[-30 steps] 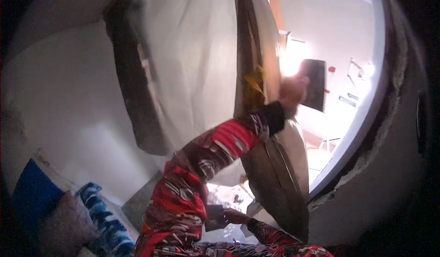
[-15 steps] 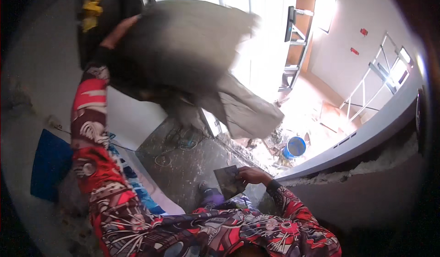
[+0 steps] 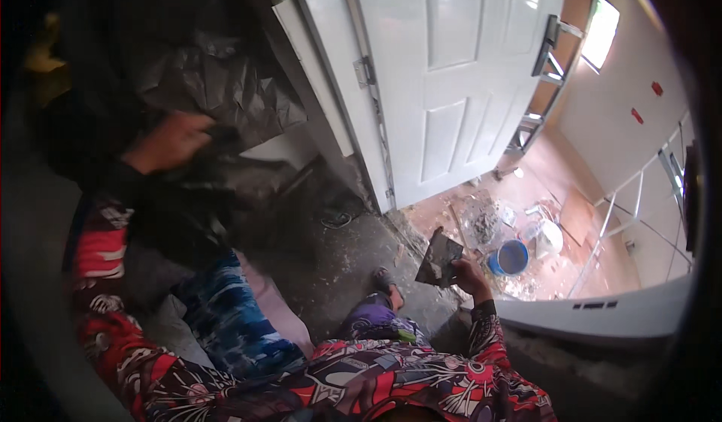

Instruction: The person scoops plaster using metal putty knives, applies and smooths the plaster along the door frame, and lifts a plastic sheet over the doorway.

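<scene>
On the left my left hand (image 3: 174,142) has its fingers curled at a dark plastic sheet (image 3: 256,106), part of it blurred by motion. The sheet hangs in creased folds beside the door frame and spreads down towards the floor. In front of me my right hand (image 3: 471,274) is closed on the near edge of a flat, dark, rectangular trowel (image 3: 440,260), with pale residue on its face. The trowel is held above the floor by the doorway, apart from the sheet.
A white panelled door (image 3: 444,68) stands open ahead, with a metal ladder (image 3: 538,95) behind it. Beyond the threshold are a blue bucket (image 3: 509,258), rubble (image 3: 485,223) and a white metal frame (image 3: 602,234). Blue patterned cloth (image 3: 237,313) lies at my left.
The sheet, raised and spread across the doorway before, has swung left and down with my left hand, uncovering the door. My view has shifted; my right hand still holds the trowel.
</scene>
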The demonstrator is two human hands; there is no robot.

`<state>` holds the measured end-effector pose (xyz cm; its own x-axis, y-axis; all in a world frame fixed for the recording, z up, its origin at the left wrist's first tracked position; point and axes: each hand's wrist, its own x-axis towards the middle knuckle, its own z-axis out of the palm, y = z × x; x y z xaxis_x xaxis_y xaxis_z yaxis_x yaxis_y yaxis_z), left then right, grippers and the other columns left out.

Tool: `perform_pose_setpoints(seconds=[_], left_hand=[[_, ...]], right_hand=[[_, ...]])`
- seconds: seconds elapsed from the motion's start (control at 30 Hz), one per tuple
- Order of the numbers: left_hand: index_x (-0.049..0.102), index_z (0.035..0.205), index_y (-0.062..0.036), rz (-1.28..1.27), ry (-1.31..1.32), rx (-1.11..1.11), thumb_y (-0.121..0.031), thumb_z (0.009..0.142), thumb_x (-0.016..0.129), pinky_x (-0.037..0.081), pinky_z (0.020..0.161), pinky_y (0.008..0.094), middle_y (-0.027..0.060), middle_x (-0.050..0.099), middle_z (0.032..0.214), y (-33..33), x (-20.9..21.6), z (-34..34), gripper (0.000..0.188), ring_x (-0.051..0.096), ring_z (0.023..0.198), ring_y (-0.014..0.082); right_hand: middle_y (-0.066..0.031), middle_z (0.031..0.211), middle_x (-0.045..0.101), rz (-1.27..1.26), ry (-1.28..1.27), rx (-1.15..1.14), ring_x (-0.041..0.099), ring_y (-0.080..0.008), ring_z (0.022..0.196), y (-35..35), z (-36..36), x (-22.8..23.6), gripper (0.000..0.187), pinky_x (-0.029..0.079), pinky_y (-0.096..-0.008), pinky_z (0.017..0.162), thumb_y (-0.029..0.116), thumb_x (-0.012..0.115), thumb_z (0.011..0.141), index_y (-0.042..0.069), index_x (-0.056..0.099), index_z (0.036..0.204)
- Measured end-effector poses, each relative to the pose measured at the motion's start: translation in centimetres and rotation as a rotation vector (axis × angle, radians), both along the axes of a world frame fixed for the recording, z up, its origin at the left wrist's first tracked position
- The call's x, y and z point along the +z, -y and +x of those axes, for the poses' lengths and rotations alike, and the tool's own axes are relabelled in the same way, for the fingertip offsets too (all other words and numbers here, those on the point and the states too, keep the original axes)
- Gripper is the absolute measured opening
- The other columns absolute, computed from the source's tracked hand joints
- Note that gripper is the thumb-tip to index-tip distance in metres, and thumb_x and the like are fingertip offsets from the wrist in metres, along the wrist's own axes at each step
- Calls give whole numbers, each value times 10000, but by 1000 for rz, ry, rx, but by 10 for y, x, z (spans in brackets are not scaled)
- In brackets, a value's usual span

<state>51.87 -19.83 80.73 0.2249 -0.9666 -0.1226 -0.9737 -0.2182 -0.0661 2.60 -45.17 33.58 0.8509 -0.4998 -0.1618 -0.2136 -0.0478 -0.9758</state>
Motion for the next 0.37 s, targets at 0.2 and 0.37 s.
perform_pose_setpoints(seconds=[0.2, 0.37], left_hand=[[596, 1072, 39, -192, -618, 247, -201, 912, 608, 450, 751, 320, 95, 643, 885, 43, -143, 33, 288, 573, 829, 142], [627, 984, -16, -330, -633, 288, -205, 882, 652, 444, 698, 294, 86, 631, 814, 25, -176, 91, 216, 542, 712, 123]], right_hand=[[-106, 1031, 632, 761, 145, -167, 653, -257, 909, 66, 67, -2, 312, 584, -442, 706, 173, 516, 879, 29, 537, 1155], [-119, 1083, 628, 486, 144, -123, 648, -283, 957, 107, 67, -18, 340, 577, -465, 742, 163, 521, 872, 40, 528, 1188]])
